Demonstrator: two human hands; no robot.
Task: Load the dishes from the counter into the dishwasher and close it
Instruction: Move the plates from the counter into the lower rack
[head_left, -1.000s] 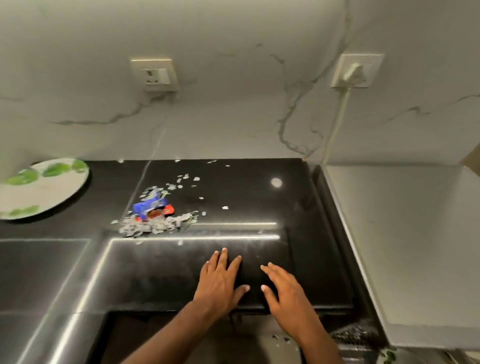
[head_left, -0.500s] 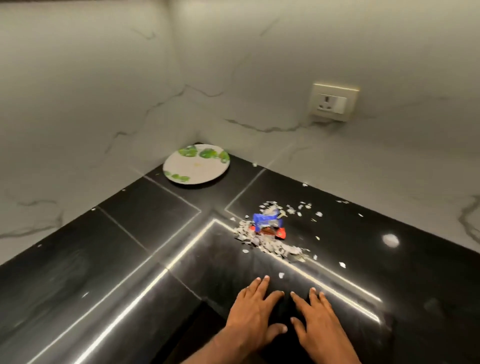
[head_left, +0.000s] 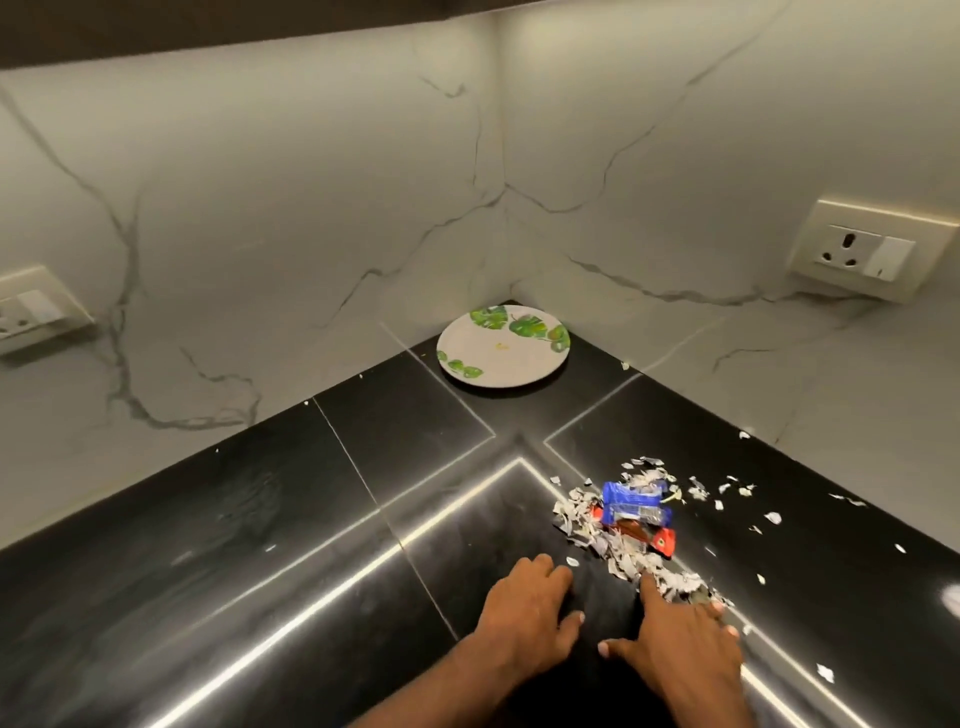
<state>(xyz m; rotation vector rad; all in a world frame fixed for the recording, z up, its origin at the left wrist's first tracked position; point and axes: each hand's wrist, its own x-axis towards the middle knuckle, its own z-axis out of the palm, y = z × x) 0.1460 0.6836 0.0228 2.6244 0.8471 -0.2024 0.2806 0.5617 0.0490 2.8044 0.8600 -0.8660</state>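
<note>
Resting on counter (head_left: 208, 571): two hands (head_left: 524, 608), one plate (head_left: 503, 345), two wrappers (head_left: 635, 503).

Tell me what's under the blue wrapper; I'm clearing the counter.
The blue wrapper lies on a pile of pale scraps, with a red wrapper poking out beneath. Whatever lies directly under it is covered.

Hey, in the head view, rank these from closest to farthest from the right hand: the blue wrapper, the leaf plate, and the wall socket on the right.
From the right hand:
1. Blue wrapper, just beyond the fingers, in the scattered scraps.
2. Wall socket, on the right wall, above the counter.
3. Leaf plate, back in the counter corner.
The socket and plate are close to call in this wide-angle view.
</note>
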